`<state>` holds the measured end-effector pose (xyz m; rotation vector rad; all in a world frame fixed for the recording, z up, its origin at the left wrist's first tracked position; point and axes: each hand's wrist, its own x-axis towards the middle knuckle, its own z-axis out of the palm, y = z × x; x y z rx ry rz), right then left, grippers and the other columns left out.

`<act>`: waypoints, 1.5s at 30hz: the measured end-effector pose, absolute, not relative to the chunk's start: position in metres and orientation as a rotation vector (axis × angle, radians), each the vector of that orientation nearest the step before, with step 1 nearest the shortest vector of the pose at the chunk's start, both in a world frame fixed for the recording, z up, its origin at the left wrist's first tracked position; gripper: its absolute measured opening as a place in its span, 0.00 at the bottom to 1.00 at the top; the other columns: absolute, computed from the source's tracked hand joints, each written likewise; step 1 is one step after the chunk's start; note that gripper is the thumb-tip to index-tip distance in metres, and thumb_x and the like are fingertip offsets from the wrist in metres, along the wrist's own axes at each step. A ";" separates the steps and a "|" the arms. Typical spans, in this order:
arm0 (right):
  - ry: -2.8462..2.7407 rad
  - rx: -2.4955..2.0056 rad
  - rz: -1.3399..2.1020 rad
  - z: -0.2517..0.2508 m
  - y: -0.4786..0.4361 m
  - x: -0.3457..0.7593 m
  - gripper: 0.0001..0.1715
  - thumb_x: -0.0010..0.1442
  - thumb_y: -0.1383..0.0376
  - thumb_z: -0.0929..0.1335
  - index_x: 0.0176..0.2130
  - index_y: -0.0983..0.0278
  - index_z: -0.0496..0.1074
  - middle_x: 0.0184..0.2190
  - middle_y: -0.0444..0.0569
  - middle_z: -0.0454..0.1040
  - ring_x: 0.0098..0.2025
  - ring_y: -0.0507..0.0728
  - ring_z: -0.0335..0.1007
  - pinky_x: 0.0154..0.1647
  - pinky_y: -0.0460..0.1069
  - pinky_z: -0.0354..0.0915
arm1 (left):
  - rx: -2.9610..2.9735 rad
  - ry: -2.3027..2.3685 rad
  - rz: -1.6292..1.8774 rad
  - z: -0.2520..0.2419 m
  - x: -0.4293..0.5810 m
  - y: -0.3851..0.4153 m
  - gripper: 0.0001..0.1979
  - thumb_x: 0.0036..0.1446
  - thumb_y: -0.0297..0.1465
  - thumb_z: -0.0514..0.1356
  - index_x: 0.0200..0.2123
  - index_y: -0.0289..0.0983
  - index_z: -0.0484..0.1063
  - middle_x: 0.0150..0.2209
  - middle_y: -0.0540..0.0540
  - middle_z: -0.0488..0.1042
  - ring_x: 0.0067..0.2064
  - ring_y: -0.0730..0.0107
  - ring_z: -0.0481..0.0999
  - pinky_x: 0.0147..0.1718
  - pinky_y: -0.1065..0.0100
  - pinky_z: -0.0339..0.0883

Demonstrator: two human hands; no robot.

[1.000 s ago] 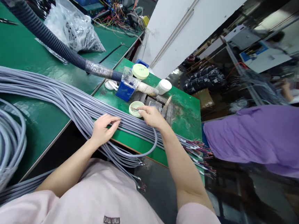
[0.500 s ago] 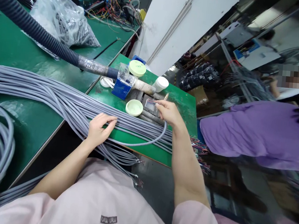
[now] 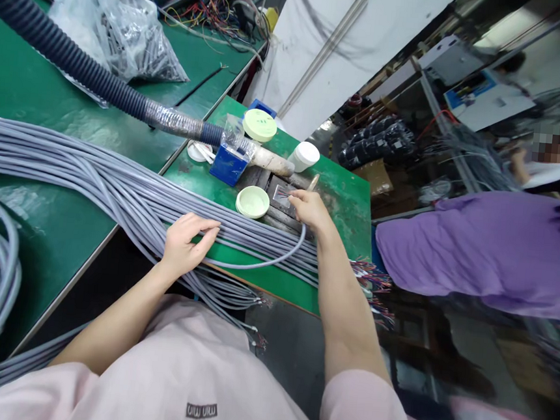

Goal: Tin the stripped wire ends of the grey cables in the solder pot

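Observation:
My right hand (image 3: 308, 207) pinches a grey cable (image 3: 283, 257) near its end. Thin bare-ended wires (image 3: 282, 195) stick out past the fingertips, over a small silvery square pot (image 3: 281, 197); I cannot tell if they touch its surface. From that hand the cable curves down and back left toward my left hand (image 3: 189, 241). My left hand lies on the edge of a thick bundle of grey cables (image 3: 135, 187), fingers stretched and thumb apart. An open pale-green tub (image 3: 252, 202) stands just left of the pot.
A ribbed hose (image 3: 99, 83) ends in a pale nozzle (image 3: 274, 162) beside a blue block (image 3: 228, 164). Behind are a pale-green lid (image 3: 259, 124) and a white jar (image 3: 305, 155). Stripped cable ends (image 3: 372, 277) overhang the right. A person in purple (image 3: 482, 247) is at right.
My right hand has shifted slightly left with the cable, and its wires sit a little further over the pot. My left hand stays nearly in place. The view has moved slightly.

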<state>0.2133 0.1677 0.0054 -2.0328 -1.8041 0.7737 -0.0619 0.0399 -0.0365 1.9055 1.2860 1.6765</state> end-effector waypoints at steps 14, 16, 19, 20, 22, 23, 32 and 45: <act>-1.664 -1.553 0.918 0.056 0.056 0.187 0.31 0.60 0.60 0.65 0.61 0.64 0.63 0.09 0.35 0.60 0.12 0.49 0.53 0.16 0.45 0.54 | 1.876 1.257 1.666 -0.038 -0.062 0.040 0.04 0.55 0.27 0.61 0.33 0.37 0.77 0.25 0.48 0.77 0.28 0.71 0.72 0.31 0.67 0.66; -1.566 -1.511 0.944 0.057 0.023 0.175 0.34 0.60 0.59 0.66 0.64 0.62 0.59 0.10 0.35 0.61 0.12 0.49 0.53 0.15 0.45 0.53 | 1.779 1.229 1.656 -0.037 -0.061 0.038 0.04 0.54 0.28 0.62 0.32 0.37 0.78 0.25 0.48 0.77 0.28 0.71 0.72 0.32 0.67 0.66; -1.505 -1.490 1.002 0.047 -0.012 0.162 0.36 0.59 0.60 0.67 0.64 0.58 0.57 0.11 0.35 0.61 0.13 0.49 0.52 0.15 0.45 0.54 | 1.456 1.149 1.559 -0.035 -0.052 0.031 0.05 0.53 0.32 0.63 0.32 0.37 0.78 0.29 0.46 0.78 0.31 0.70 0.74 0.33 0.67 0.68; -1.517 -1.487 1.012 0.042 -0.020 0.160 0.36 0.59 0.60 0.67 0.64 0.58 0.58 0.11 0.34 0.61 0.14 0.50 0.52 0.16 0.45 0.54 | 1.331 1.105 1.489 -0.035 -0.047 0.028 0.07 0.52 0.34 0.64 0.32 0.37 0.78 0.29 0.46 0.78 0.31 0.69 0.74 0.33 0.67 0.68; -1.567 -1.487 1.010 0.032 -0.030 0.155 0.36 0.59 0.60 0.67 0.64 0.57 0.58 0.12 0.34 0.60 0.15 0.50 0.52 0.17 0.46 0.55 | 1.105 0.990 1.326 -0.032 -0.036 0.020 0.10 0.50 0.36 0.65 0.33 0.37 0.78 0.29 0.46 0.78 0.31 0.69 0.74 0.32 0.68 0.68; -1.589 -1.486 1.001 0.027 -0.034 0.154 0.37 0.58 0.60 0.68 0.64 0.57 0.58 0.12 0.34 0.59 0.15 0.50 0.52 0.17 0.46 0.55 | 1.011 0.921 1.254 -0.031 -0.031 0.016 0.11 0.48 0.37 0.66 0.33 0.36 0.78 0.28 0.47 0.77 0.30 0.70 0.74 0.32 0.68 0.68; -1.683 -1.501 0.885 0.015 -0.048 0.139 0.36 0.60 0.61 0.66 0.65 0.61 0.56 0.14 0.33 0.49 0.17 0.48 0.45 0.20 0.45 0.51 | 0.552 0.626 1.036 -0.003 0.000 -0.004 0.17 0.39 0.37 0.72 0.31 0.35 0.73 0.24 0.52 0.71 0.25 0.77 0.69 0.27 0.73 0.63; -1.354 -1.443 0.998 -0.001 -0.054 0.125 0.32 0.60 0.61 0.66 0.62 0.61 0.61 0.14 0.35 0.62 0.15 0.48 0.56 0.16 0.43 0.58 | 0.405 0.780 1.134 -0.004 0.008 -0.006 0.13 0.38 0.35 0.73 0.24 0.35 0.74 0.23 0.51 0.74 0.25 0.78 0.71 0.27 0.75 0.63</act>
